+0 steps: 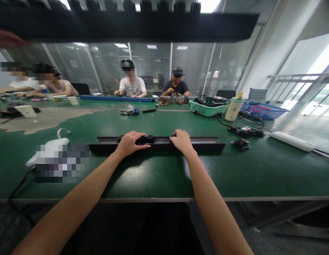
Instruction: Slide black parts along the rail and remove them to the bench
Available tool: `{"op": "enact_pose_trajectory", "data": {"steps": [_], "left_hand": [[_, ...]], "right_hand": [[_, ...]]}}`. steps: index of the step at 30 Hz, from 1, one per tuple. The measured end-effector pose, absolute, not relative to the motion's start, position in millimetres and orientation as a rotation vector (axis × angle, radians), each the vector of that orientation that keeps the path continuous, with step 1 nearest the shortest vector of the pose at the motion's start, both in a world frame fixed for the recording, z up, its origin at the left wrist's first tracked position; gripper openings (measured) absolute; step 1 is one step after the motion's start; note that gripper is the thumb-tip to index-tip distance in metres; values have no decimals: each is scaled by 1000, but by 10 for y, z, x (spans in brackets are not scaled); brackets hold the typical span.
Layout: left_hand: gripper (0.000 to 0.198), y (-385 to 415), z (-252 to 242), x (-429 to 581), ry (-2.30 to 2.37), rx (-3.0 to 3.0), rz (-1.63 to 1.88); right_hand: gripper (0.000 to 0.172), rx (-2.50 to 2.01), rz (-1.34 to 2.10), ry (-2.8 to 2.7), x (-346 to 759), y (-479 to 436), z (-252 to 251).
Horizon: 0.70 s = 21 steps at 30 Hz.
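Note:
A long black metal rail with a channel along it lies across the table in front of me. In its channel sits a black part with round knobs or wheels. My left hand is closed around the left end of this part, thumb along the near side; the far fingertips are hidden. Further right, my right hand grips the rail, its thumb and fingers curled at the channel. Whether a small piece is under those fingers cannot be seen.
To the left are a white device with a cable and a blurred-out item. Small black assemblies lie to the right, near a white bar. Behind stand a green basket, a cup and a blue basket. Several people sit opposite.

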<state>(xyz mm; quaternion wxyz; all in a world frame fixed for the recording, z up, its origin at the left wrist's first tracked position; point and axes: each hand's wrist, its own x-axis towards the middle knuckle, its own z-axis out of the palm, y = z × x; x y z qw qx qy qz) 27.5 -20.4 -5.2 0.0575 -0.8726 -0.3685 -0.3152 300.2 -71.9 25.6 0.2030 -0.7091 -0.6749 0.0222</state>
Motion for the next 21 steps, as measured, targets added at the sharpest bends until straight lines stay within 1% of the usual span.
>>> {"op": "enact_pose_trajectory", "data": {"steps": [4, 13, 21], "left_hand": [[68, -181, -56, 264, -1146, -2635, -916], [65, -163, -73, 261, -1079, -2611, -944], [64, -169, -81, 262, -1065, -2626, -968]], "right_hand": [[33, -1984, 63, -1886, 3002, -724, 272], [35, -1993, 42, -1897, 2992, -709, 266], [32, -1985, 60, -1904, 3002, -699, 251]]}}
